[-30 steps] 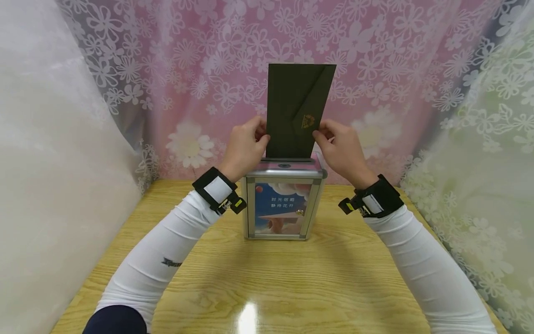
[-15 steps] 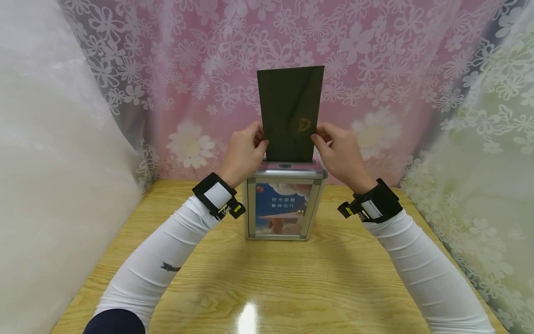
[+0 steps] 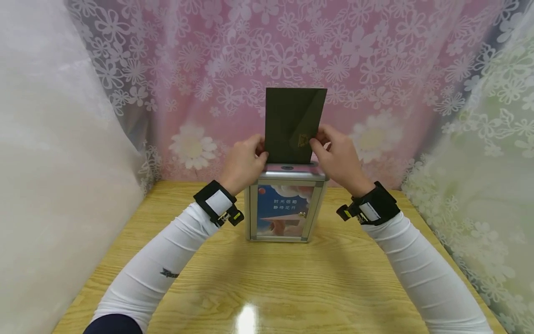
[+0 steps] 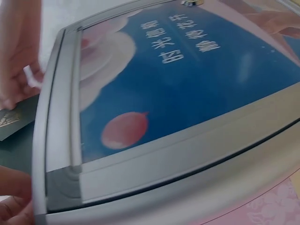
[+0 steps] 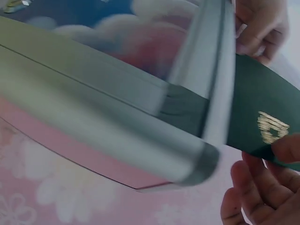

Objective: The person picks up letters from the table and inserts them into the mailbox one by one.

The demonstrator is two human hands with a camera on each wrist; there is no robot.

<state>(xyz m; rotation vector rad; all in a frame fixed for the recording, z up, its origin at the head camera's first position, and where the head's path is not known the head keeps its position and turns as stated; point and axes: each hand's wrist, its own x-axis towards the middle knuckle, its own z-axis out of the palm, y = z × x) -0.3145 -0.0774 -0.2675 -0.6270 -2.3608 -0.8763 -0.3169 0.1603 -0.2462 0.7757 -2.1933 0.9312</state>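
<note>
A dark green envelope [image 3: 292,120] with a gold emblem stands upright, its lower end at the top of a silver-framed letter box [image 3: 318,211]. My left hand [image 3: 246,162] pinches its left edge just above the box top. On the opposite edge, my right hand [image 3: 337,155] holds it between thumb and fingers, close to the emblem. In the right wrist view the envelope [image 5: 255,93] reaches out past the box's top edge, the thumb lying on its face. The left wrist view has the box front [image 4: 187,75] large and only part of the left hand [image 4: 14,197]. The envelope's lower end is hidden.
The letter box stands on a wood-grain table [image 3: 267,283], with a small lock [image 3: 302,214] on its picture door. Behind hangs a pink flowered curtain [image 3: 233,55]. Pale sheeting [image 3: 58,139] flanks the left side, a flowered drape [image 3: 488,185] the right.
The envelope has come down, with less of it showing above the box. It tilted left midway and stands straighter now. Both hands have lowered slightly with it, still holding its edges.
</note>
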